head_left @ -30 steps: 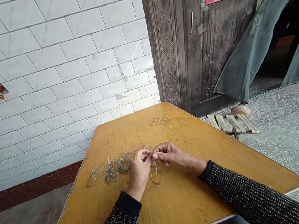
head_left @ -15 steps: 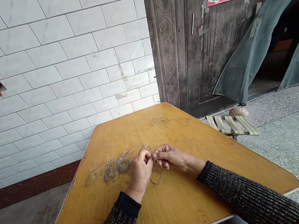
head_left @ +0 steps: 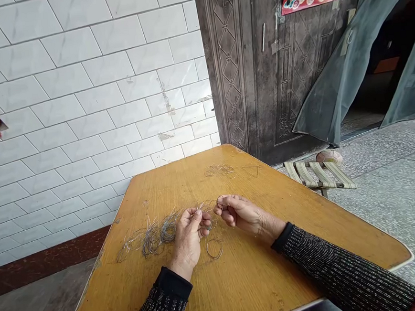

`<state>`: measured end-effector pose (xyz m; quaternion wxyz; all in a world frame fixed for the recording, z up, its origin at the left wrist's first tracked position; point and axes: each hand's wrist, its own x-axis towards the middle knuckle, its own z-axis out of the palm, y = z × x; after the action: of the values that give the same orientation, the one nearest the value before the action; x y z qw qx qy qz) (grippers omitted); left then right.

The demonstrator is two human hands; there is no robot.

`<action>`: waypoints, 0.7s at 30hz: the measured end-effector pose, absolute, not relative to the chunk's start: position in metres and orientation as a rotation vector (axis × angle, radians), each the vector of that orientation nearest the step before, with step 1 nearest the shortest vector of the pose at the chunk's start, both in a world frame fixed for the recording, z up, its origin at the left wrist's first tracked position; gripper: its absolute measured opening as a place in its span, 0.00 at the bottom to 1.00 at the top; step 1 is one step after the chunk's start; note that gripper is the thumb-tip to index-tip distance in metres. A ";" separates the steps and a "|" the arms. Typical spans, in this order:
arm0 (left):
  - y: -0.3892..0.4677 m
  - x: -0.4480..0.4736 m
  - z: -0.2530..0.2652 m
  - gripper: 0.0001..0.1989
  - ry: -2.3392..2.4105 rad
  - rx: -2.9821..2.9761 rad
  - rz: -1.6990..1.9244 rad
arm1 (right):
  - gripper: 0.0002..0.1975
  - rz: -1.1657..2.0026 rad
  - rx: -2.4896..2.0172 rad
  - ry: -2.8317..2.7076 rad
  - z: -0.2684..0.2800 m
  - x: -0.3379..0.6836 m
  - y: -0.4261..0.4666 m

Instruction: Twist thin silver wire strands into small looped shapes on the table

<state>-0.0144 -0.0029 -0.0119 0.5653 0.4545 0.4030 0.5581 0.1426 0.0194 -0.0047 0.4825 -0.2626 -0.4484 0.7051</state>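
Over the middle of the wooden table (head_left: 246, 277), my left hand (head_left: 190, 231) is closed, thumb against the curled fingers, on a thin wire. My right hand (head_left: 242, 212) pinches thin wire too, a short gap away to the right. The strands between them are too fine to follow. Just below the hands lies a small wire loop (head_left: 215, 249). Left of my left hand are coiled bundles of silvery wire (head_left: 151, 239), their loose ends sticking up; another coil (head_left: 168, 230) sits right beside that hand and is partly hidden by it.
Farther back on the table lie several thin wire rings (head_left: 220, 171) and a triangular bent wire (head_left: 252, 171). A white tiled wall (head_left: 91, 102) borders the left side. A strapped folding stool (head_left: 319, 175) stands on the floor at right, near a dark carved door (head_left: 258, 75) and a grey curtain (head_left: 345, 77).
My hands have drawn apart: the left moved slightly left and its fingers turned more upward, the right rose a little. Earlier their fingertips met. The view has shifted slightly.
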 end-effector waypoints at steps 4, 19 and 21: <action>-0.006 -0.012 -0.013 0.14 0.984 1.190 1.335 | 0.10 1.783 -0.576 -1.184 -0.006 0.145 0.018; -0.005 -0.012 -0.011 0.12 0.862 1.018 1.383 | 0.10 1.613 -0.638 -1.300 -0.003 0.146 0.017; -0.005 -0.011 -0.011 0.11 0.867 1.026 1.386 | 0.11 1.613 -0.641 -1.318 -0.003 0.145 0.018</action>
<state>-0.0115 -0.0052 -0.0113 0.5693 0.4370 0.3692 0.5904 0.1453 0.0176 -0.0033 0.4628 -0.2606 -0.5359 0.6562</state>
